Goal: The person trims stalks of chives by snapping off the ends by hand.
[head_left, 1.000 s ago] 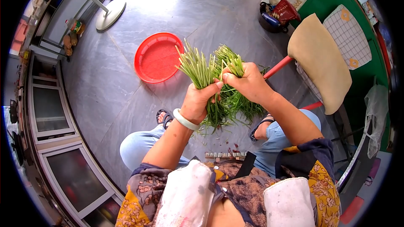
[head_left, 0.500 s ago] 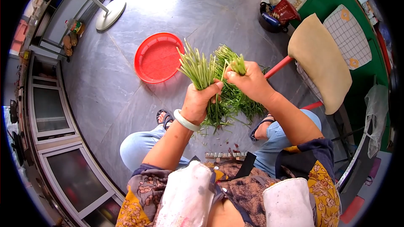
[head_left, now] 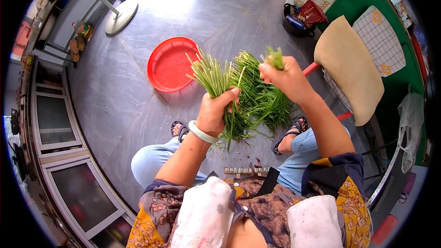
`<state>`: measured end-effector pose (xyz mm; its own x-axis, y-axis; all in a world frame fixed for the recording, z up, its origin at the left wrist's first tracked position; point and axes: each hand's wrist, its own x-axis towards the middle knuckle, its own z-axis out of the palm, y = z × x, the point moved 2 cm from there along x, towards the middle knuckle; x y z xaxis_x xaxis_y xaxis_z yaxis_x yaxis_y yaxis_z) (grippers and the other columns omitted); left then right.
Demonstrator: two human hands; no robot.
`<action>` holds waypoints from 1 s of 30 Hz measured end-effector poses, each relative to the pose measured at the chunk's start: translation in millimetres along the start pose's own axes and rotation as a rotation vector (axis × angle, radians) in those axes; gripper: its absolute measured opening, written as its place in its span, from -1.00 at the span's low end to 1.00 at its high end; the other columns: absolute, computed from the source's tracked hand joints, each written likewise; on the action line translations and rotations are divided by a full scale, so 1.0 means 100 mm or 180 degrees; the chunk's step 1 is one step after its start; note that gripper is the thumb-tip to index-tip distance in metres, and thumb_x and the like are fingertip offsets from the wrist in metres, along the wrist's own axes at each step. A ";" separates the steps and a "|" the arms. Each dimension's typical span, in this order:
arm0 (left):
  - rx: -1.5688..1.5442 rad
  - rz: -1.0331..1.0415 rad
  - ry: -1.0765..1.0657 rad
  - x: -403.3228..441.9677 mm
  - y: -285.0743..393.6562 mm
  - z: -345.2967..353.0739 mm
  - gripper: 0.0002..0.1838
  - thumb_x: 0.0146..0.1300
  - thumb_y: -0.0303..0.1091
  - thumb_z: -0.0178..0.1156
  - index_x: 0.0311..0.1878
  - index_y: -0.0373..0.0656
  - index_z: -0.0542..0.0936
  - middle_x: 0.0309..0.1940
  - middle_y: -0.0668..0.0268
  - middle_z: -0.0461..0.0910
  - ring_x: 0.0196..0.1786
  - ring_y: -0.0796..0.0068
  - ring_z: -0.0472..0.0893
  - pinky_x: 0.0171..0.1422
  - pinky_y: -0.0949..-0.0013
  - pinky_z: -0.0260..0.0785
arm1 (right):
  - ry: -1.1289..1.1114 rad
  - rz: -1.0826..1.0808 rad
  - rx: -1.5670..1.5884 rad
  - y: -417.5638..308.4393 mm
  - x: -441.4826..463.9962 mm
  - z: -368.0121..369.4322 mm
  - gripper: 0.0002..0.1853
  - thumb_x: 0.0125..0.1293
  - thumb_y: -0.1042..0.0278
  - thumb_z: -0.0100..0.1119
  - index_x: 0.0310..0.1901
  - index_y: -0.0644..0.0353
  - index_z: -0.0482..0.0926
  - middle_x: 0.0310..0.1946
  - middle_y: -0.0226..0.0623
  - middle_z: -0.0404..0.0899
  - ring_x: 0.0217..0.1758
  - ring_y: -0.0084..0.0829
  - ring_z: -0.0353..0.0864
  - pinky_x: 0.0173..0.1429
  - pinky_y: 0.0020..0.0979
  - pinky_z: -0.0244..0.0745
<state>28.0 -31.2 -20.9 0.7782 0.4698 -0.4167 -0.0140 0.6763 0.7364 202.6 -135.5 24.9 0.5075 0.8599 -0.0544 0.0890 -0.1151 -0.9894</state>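
My left hand (head_left: 217, 109) is wrapped round a thick bunch of green stalks (head_left: 210, 74), their pale ends fanning upward and leafy parts hanging below. Up and to the right, my right hand (head_left: 285, 77) is closed on a smaller bunch of stalks (head_left: 274, 58), somewhat blurred, held apart from the left bunch. Below and between both hands, a pile of long green leafy stalks (head_left: 271, 105) lies on the grey floor.
A red plastic basket (head_left: 172, 64) stands on the floor at the upper left. To the right is a chair with a tan seat (head_left: 351, 69). A fan base (head_left: 121, 18), a dark pot (head_left: 296, 26) and glass-fronted cabinets (head_left: 57, 121) stand around.
My right hand has moved up and to the right with its small bunch, away from my left hand. My left hand has stayed nearly in place, its stalks spread slightly wider.
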 end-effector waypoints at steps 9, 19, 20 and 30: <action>-0.0051 -0.0003 -0.0031 0.00 0.00 0.00 -0.91 0.20 -0.41 0.26 -0.26 -0.18 0.59 -0.49 0.44 0.53 -0.51 0.67 0.41 -0.41 0.55 0.23 | -0.0317 0.0333 0.0095 -0.02 -0.07 0.24 -0.85 0.23 0.35 0.24 -0.33 0.28 0.61 -0.49 -0.48 0.56 -0.40 -0.69 0.46 -0.25 -0.51 0.41; 0.0030 -0.0201 -0.0226 -0.04 0.04 0.07 -0.87 0.19 -0.37 0.24 -0.24 -0.17 0.54 -0.51 0.44 0.46 -0.53 0.63 0.37 -0.34 0.44 0.34 | -0.0399 0.0331 0.0050 -0.01 -0.08 0.33 -0.83 0.29 0.38 0.14 -0.41 0.28 0.55 -0.53 -0.54 0.47 -0.44 -0.71 0.34 -0.33 -0.50 0.32; -0.0022 -0.0234 -0.0261 -0.04 0.04 0.06 -0.88 0.19 -0.38 0.24 -0.24 -0.16 0.55 -0.51 0.44 0.47 -0.52 0.64 0.38 -0.35 0.46 0.33 | -0.0445 0.0328 0.0067 0.00 -0.07 0.32 -0.82 0.30 0.38 0.13 -0.42 0.28 0.54 -0.54 -0.55 0.46 -0.45 -0.71 0.33 -0.34 -0.50 0.32; -0.0114 -0.0399 -0.0373 -0.06 0.03 0.03 -0.88 0.20 -0.35 0.22 -0.32 -0.17 0.51 -0.55 0.40 0.42 -0.52 0.57 0.37 -0.33 0.40 0.34 | -0.0110 0.0410 0.0334 0.05 0.02 0.08 -0.82 0.34 0.35 0.08 -0.42 0.19 0.52 -0.60 -0.54 0.42 -0.65 -0.77 0.21 -0.59 -0.63 0.09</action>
<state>25.0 -33.4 -14.8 0.8432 0.3126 -0.4375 0.0671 0.7462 0.6624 197.1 -130.4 18.6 0.4790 0.8582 -0.1846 -0.0659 -0.1745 -0.9824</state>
